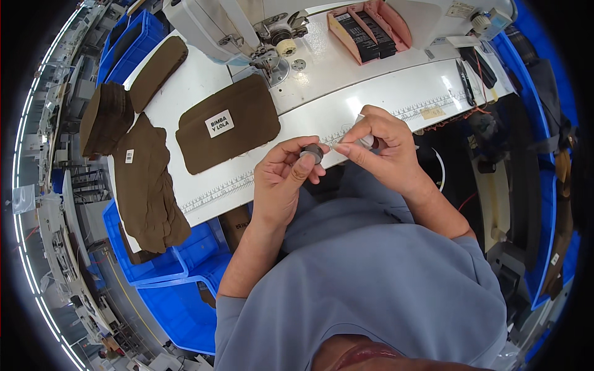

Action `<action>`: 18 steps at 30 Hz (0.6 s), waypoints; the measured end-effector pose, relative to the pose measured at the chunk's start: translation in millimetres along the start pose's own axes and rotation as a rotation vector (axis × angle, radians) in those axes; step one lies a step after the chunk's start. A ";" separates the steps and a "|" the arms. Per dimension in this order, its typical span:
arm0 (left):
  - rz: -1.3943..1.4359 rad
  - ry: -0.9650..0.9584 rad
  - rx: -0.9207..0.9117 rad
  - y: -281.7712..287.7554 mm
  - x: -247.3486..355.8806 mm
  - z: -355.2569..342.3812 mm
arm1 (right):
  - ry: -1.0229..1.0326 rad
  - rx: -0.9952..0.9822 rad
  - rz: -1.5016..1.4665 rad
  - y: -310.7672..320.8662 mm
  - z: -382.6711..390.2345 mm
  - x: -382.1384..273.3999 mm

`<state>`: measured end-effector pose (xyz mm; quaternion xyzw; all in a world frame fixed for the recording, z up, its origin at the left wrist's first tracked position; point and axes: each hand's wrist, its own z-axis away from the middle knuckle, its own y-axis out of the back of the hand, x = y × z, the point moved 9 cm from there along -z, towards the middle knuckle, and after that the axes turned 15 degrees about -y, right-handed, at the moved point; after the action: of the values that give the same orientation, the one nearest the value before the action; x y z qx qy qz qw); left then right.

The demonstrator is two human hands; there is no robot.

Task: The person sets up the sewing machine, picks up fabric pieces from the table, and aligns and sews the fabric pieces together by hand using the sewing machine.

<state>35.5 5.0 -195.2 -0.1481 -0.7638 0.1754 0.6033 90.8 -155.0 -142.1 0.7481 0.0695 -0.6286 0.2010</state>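
My left hand (281, 176) is closed round a small round metal bobbin (314, 153), dark at the rim with a grey face, held between thumb and fingers above the table's front edge. Close by on its right, my right hand (393, 148) pinches thumb and forefinger together; whatever sits at the fingertips is too fine to make out. A small white object (367, 141) shows under its curled fingers. Beyond my left hand, a flat brown fabric piece (247, 123) with a white printed label (219, 123) lies beside the sewing machine's needle area (272, 65).
The sewing machine (213, 25) stands at the back of the white table (210, 204). Brown fabric pieces (145, 179) are piled at left. A pink tray (396, 21) holds black labels. Dark-handled tools (476, 68) lie at right. Blue bins (185, 309) flank the table.
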 end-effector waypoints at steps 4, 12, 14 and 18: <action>-0.134 0.035 -0.105 -18.7 -1.7 1.9 | 0.226 -0.031 0.159 -11.1 -0.1 -26.6; -0.097 0.049 -0.174 -17.2 0.2 12.6 | 0.046 -0.021 0.077 3.7 4.6 -2.2; -0.092 0.068 -0.200 -12.8 -1.3 14.1 | 0.018 -0.083 0.066 4.4 6.4 2.8; -0.012 0.131 -0.238 -8.9 -7.9 18.2 | 0.039 -0.154 0.059 1.5 12.2 8.5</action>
<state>19.4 -8.0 -201.9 -0.2251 -0.7389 0.0697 0.6312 81.9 -162.4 -151.6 0.7443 0.0992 -0.6005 0.2749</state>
